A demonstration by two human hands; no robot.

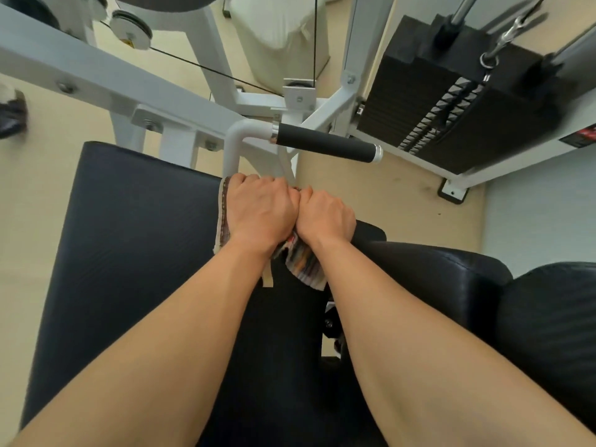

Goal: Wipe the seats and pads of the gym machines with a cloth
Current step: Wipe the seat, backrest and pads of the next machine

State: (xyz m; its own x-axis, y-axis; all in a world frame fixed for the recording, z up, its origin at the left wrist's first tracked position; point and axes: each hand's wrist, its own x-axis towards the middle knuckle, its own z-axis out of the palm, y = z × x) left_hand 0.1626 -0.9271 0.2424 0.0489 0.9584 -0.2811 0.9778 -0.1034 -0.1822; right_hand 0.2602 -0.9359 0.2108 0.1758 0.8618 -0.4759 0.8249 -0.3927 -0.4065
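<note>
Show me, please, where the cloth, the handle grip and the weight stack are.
cloth (301, 266): head view, on its striped lower fold.
handle grip (322, 146): head view, on the middle of the black foam.
weight stack (419, 104): head view, on the dark side face of the plates.

no word, number or brand can be read anywhere in the scene. a dark label (584, 137) with red marks sits on the white base frame (516, 159) at the far right, just beside the weight stack (451, 101), but it is blurred and cut by the picture's edge, and the row of small grey tags (445, 114) down the face of the stack's plates shows no legible figures. at the far left a small yellow sticker (129, 44) stands just below the pulley (130, 27), too small to make out.
</note>
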